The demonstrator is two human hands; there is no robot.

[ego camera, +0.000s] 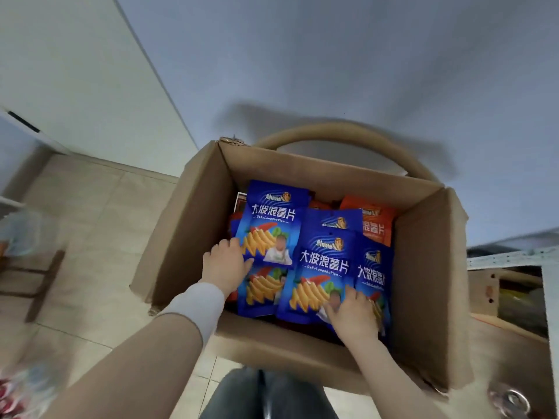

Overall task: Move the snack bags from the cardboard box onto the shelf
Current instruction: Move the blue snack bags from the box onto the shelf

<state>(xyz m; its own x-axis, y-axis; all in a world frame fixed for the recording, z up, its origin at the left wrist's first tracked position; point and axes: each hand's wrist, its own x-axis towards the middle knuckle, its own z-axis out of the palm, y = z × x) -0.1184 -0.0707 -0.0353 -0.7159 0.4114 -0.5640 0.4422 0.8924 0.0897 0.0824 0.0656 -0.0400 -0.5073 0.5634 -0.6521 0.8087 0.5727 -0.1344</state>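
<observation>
1. Cardboard box (193,225), flaps open, sits on the tiled floor (99,213) right in front of my knees; its far side is against a pale blue wall (332,62).
2. A tan curved hoop (348,137) shows just behind the box's far edge (can't tell what it is).
3. Metal shelf (511,261) is off the box's right edge, only a corner in view; something brownish inside it, blurred.
4. Snack bags fill the box. The blue bags lie on top: one blue bag (272,219) near the left wall, a second blue bag (323,267) in the middle, a third (373,273) toward the right wall, overlapping each other.
5. Orange bag (375,222) sits in the far right corner, partly under the blue ones; more orange peeks out near the far wall.
6. My left hand (225,264) (white cuff, beige sleeve) is inside the box by the left wall, fingers curled round the left edge of the blue bag, grasping it.
7. My right hand (352,313) is at the near edge, fingers bent down onto the bottom of the second blue bag, gripping it.
</observation>
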